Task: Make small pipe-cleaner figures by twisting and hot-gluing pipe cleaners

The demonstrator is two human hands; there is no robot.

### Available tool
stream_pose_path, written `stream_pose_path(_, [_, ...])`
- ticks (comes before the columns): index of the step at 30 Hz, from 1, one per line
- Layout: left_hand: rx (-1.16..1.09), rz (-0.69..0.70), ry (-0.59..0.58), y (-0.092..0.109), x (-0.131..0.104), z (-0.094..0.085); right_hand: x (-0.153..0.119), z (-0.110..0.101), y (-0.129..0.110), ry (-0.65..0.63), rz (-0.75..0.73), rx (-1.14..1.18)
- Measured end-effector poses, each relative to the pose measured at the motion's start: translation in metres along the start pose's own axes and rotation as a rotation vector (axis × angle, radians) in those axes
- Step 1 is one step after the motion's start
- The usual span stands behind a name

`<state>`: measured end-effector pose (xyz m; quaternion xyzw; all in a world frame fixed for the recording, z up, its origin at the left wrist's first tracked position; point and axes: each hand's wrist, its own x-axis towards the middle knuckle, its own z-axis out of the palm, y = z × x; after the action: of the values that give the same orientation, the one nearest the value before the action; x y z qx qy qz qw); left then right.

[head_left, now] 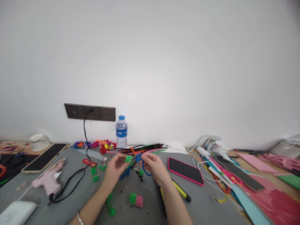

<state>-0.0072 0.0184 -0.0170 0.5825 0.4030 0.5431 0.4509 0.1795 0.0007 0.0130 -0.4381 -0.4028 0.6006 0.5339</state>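
Between the thumb and fingers of my left hand (116, 166) is a small green coiled piece of pipe cleaner (128, 158). My right hand (152, 164) pinches a blue pipe cleaner (138, 157), wound into a flat disc at one end, its loose tail curving down below the fingers. The two pieces are held close together above the grey mat (124, 211). Under my hands lie a dark blue fuzzy piece (126, 172) and small green and black scraps. Closer to me are a green and pink pipe-cleaner bundle (136, 199) and a curled green strip (111, 204).
A pink glue gun (49, 181) with a black cord lies left. Behind my hands stand a water bottle (121, 132) and loose pipe cleaners (150, 147). On the right are a pink-edged phone (186, 171), a yellow cutter (181, 190), scissors (228, 176) and coloured sheets (269, 200).
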Motion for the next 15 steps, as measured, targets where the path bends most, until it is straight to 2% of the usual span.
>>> stream_pose_path(3, [-0.029, 0.016, -0.025, -0.001, 0.0, 0.0, 0.001, 0.002, 0.003, -0.008, -0.011, -0.013])
stream_pose_path(9, [-0.026, 0.023, 0.011, -0.004, 0.002, -0.004, 0.006, 0.01, 0.011, 0.018, -0.05, 0.037])
stream_pose_path(15, [-0.004, 0.045, 0.023, -0.004, 0.001, -0.002, 0.002, 0.016, 0.007, 0.02, -0.032, 0.111])
